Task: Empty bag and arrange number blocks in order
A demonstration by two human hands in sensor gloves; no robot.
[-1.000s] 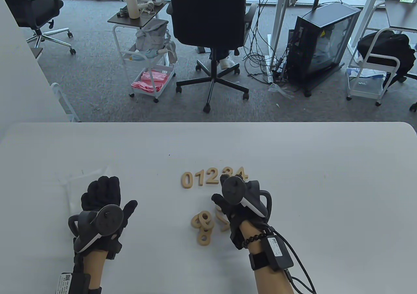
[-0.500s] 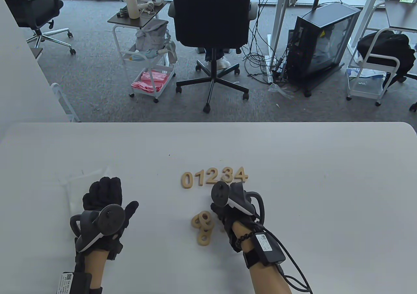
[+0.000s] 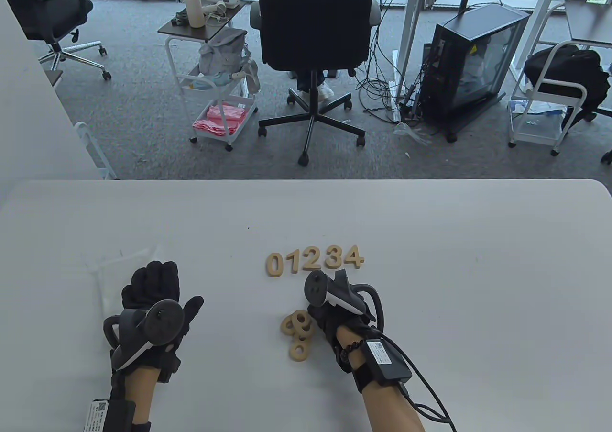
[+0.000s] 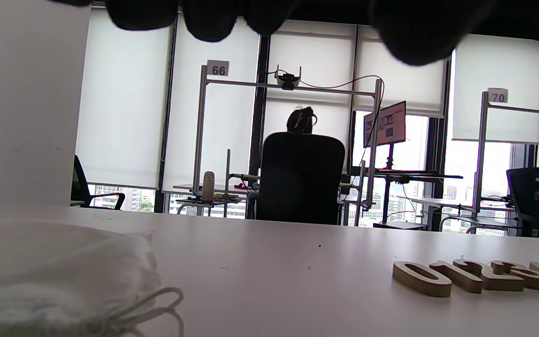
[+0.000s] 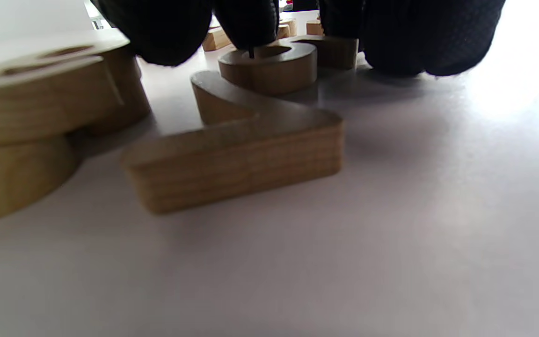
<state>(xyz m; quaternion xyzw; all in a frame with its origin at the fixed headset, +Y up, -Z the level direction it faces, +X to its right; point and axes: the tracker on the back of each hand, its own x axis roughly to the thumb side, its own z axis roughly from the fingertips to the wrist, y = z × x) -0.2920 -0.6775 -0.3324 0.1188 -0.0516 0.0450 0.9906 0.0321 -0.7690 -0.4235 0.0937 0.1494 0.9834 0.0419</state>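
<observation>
Beside the loose blocks (image 3: pixel 299 331), right hand (image 3: pixel 334 315) covers another block (image 5: pixel 269 65).

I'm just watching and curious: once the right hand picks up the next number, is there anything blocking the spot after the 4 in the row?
Nothing visible does. The table right of the 4 is bare. The right hand sits over the loose blocks, just below the row.
</observation>
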